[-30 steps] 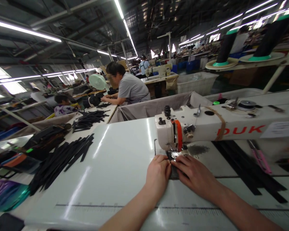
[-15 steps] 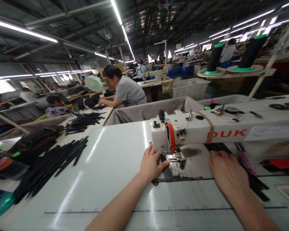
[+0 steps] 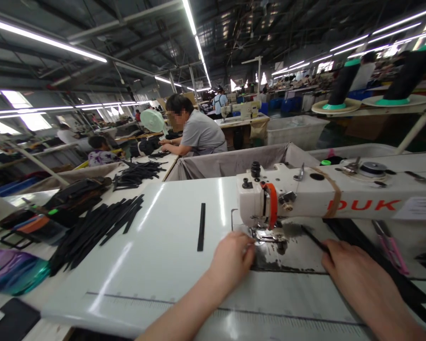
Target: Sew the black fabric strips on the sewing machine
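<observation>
Strip (image 3: 313, 237) in right hand (image 3: 362, 273) | left hand (image 3: 230, 257) near presser foot (image 3: 268, 237)

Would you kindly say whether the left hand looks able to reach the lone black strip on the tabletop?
Probably yes: the lone black strip lies near the left hand, with nothing but pale tabletop visible between them.

Black strip (image 3: 311, 237) held by right-hand grip (image 3: 355, 267); left-hand grip (image 3: 231, 255) placed near sewing machine (image 3: 305, 192); loose strip (image 3: 201, 228) laid left.
</observation>
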`<state>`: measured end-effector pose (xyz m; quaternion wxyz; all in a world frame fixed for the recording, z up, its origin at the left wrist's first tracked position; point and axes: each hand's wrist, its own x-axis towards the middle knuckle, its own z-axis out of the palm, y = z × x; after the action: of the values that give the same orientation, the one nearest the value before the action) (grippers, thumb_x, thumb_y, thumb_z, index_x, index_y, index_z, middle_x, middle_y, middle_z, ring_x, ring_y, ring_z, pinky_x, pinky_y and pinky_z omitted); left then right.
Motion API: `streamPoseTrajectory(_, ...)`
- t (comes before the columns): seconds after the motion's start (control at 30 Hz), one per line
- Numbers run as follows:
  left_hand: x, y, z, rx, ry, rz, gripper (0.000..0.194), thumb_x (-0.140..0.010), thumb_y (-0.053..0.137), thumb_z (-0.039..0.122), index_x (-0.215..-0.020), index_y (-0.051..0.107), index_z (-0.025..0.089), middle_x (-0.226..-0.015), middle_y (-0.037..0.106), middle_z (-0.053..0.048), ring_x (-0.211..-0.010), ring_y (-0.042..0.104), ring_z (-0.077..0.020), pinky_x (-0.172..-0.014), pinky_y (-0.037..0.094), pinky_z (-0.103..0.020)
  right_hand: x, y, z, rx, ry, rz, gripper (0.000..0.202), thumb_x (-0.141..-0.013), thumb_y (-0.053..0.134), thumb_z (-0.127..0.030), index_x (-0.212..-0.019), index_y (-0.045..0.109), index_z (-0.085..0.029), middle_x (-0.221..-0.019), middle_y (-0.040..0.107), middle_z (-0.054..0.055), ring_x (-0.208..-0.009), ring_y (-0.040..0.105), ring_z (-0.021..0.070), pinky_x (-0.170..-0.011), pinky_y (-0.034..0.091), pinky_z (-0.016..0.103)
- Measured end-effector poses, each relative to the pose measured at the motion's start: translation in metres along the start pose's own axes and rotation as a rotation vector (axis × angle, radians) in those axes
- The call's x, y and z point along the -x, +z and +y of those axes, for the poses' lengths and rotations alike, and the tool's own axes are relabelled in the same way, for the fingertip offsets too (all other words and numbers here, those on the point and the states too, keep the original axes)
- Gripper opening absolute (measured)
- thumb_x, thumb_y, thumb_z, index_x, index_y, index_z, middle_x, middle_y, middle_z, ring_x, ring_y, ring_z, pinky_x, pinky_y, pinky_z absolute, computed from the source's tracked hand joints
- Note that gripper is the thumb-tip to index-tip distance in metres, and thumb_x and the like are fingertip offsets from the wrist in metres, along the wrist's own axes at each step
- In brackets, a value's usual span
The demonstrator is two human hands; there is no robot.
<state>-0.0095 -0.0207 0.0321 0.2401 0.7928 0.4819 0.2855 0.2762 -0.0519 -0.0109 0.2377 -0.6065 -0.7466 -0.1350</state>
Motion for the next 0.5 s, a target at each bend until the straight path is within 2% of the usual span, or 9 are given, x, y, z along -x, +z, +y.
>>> streamPoseTrajectory(0.03,-0.001,0.011,0.009,0.171,-0.079,-0.056,0.023,-0.087,0.056,0.021,-0.104,0.071,0.019,-0.091,0.071,-0.007,-0.08,0.065,-0.0215,-0.078,0.054,-0.037,0.001,-0.001,-0.006,-0.095,-0.016,-0.014,0.012,-0.084,0.049,-0.019,-0.084,0.061,-0.022,-0.069,0.067,0.008,-0.058,0.065,0.0269,-0.053,0.054,0.038)
streamPoseTrajectory(0.1,-0.002,0.03,0.017,0.62,-0.212,-0.215,0.041,-0.084,0.064,0.034,-0.122,0.062,0.019,-0.09,0.07,-0.005,-0.065,0.063,-0.0167,-0.062,0.053,-0.03,0.005,-0.006,-0.026,-0.327,-0.066,-0.085,0.017,-0.084,0.052,-0.021,-0.098,0.061,-0.024,-0.073,0.071,0.002,-0.056,0.068,0.0203,-0.05,0.055,0.027)
streamPoseTrajectory(0.13,-0.004,0.036,0.017,0.794,-0.26,-0.274,0.047,-0.08,0.068,0.039,-0.121,0.061,0.017,-0.085,0.068,-0.004,-0.059,0.061,-0.0146,-0.057,0.051,-0.028,0.006,-0.01,-0.039,-0.442,-0.1,-0.149,0.02,-0.085,0.053,-0.022,-0.104,0.06,-0.025,-0.075,0.072,0.0,-0.057,0.068,0.0178,-0.049,0.055,0.023)
streamPoseTrajectory(0.2,-0.006,0.039,0.01,1.007,-0.316,-0.337,0.049,-0.072,0.075,0.046,-0.106,0.064,0.013,-0.072,0.063,-0.001,-0.051,0.055,-0.0108,-0.05,0.044,-0.023,0.006,-0.018,-0.062,-0.544,-0.151,-0.207,0.024,-0.089,0.05,-0.023,-0.111,0.059,-0.027,-0.081,0.073,0.0,-0.06,0.069,0.0162,-0.048,0.055,0.019)
streamPoseTrajectory(0.27,-0.008,0.033,0.001,1.057,-0.366,-0.325,0.046,-0.067,0.078,0.049,-0.089,0.065,0.012,-0.06,0.057,0.002,-0.048,0.049,-0.008,-0.047,0.038,-0.02,-0.002,-0.024,-0.078,-0.533,-0.273,-0.211,0.032,-0.092,0.043,-0.018,-0.118,0.06,-0.027,-0.094,0.073,0.003,-0.077,0.072,0.0184,-0.064,0.058,0.022)
streamPoseTrajectory(0.37,-0.011,0.021,-0.01,1.019,-0.455,-0.286,0.043,-0.069,0.078,0.045,-0.091,0.064,0.012,-0.054,0.053,0.005,-0.045,0.044,-0.0066,-0.046,0.032,-0.019,-0.019,-0.022,-0.086,-0.451,-0.549,-0.148,0.046,-0.088,0.038,-0.007,-0.122,0.062,-0.027,-0.103,0.071,0.005,-0.091,0.069,0.0184,-0.074,0.058,0.025)
streamPoseTrajectory(0.43,-0.012,0.018,-0.011,0.872,-0.475,-0.231,0.034,-0.076,0.074,0.036,-0.098,0.063,0.013,-0.053,0.051,0.006,-0.044,0.043,-0.0078,-0.045,0.033,-0.02,-0.026,-0.013,-0.088,-0.355,-0.674,-0.064,0.049,-0.085,0.038,-0.002,-0.121,0.062,-0.023,-0.106,0.07,0.008,-0.095,0.067,0.0202,-0.079,0.058,0.029)
streamPoseTrajectory(0.5,-0.012,0.019,-0.01,0.605,-0.415,-0.07,0.029,-0.078,0.072,0.021,-0.105,0.061,0.014,-0.063,0.056,0.004,-0.053,0.051,-0.0114,-0.051,0.04,-0.023,-0.026,-0.002,-0.089,-0.261,-0.731,0.014,0.049,-0.082,0.037,0.0,-0.12,0.063,-0.017,-0.109,0.069,0.011,-0.1,0.065,0.0238,-0.082,0.058,0.035)
